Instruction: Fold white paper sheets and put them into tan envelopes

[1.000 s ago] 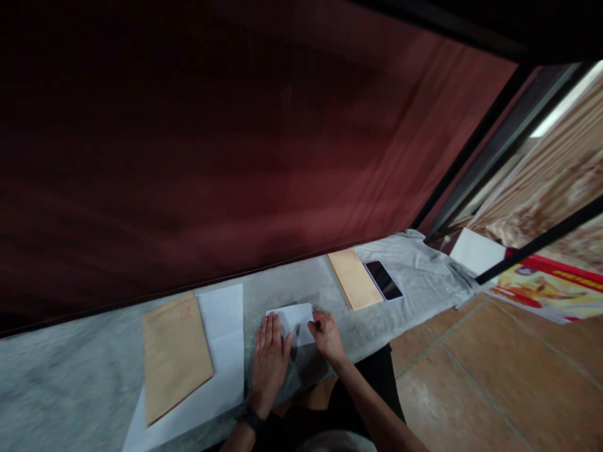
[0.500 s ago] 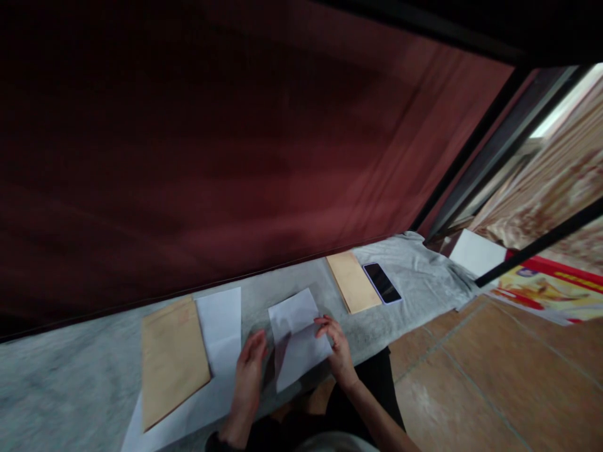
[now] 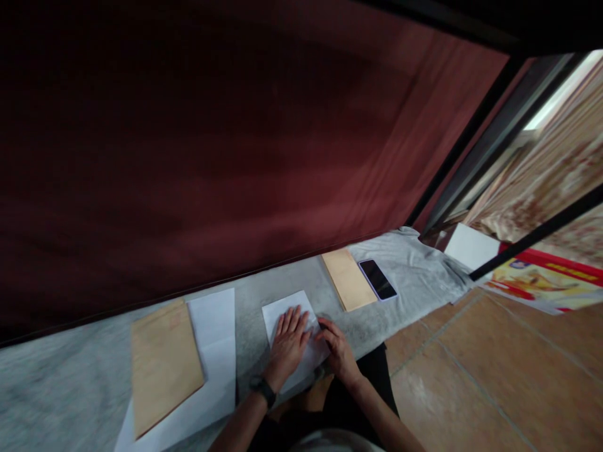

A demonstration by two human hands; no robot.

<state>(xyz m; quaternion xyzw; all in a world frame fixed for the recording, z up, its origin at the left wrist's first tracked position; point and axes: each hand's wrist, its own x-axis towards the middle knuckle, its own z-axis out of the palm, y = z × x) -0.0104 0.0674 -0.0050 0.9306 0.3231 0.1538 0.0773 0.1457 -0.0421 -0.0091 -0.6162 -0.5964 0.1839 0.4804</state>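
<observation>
A folded sheet of white paper (image 3: pixel 304 302) lies on the grey cloth-covered surface before me. My left hand (image 3: pixel 288 345), with a dark band on its wrist, rests flat on it, fingers spread. At the paper's right edge is my right hand (image 3: pixel 340 355), its fingers curled and gripping that edge; the fingertips are partly hidden. A tan envelope (image 3: pixel 167 364) sits to the left, on top of larger white sheets (image 3: pixel 219 339). Right of my hands lies a second, smaller-looking tan envelope (image 3: pixel 348 280) beside a dark-screened phone (image 3: pixel 377 280).
Behind the grey cloth (image 3: pixel 414 270) rises a dark red panel (image 3: pixel 264 188). A black frame bar (image 3: pixel 537 232) crosses at right. Beyond it, a red and yellow printed box (image 3: pixel 546 279) stands on the brown tiled floor (image 3: pixel 452 376).
My left hand has moved right from beside the paper and come down flat on it. The paper's raised part now lies flatter. My right hand stays at the right edge.
</observation>
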